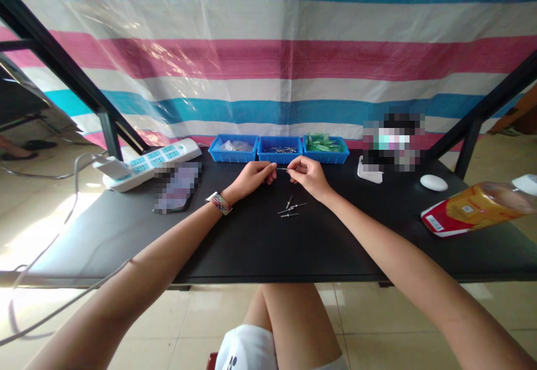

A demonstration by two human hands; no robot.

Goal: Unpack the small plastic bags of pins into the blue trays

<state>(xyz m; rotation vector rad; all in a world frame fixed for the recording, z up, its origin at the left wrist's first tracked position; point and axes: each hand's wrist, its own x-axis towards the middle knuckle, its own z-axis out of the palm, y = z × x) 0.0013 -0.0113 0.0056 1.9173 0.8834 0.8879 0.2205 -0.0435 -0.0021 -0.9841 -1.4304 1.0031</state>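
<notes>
The left hand (260, 175) and right hand (309, 176) pinch a slim metal rivet (282, 169) between narrowed fingertips — its long axis runs sideways, neither hand clearly nearer. Loose rivets (289, 209) lie on the bench (251, 247) just nearer the body; blue trays (280, 157) sit just beyond.

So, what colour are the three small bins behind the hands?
All three bins are blue, seen best in the head view.

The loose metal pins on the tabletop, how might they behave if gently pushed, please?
The pins look slim and metallic, so probably stiff and light. Their uneven thickness might make them roll in curves across the smooth-looking tabletop.
</notes>
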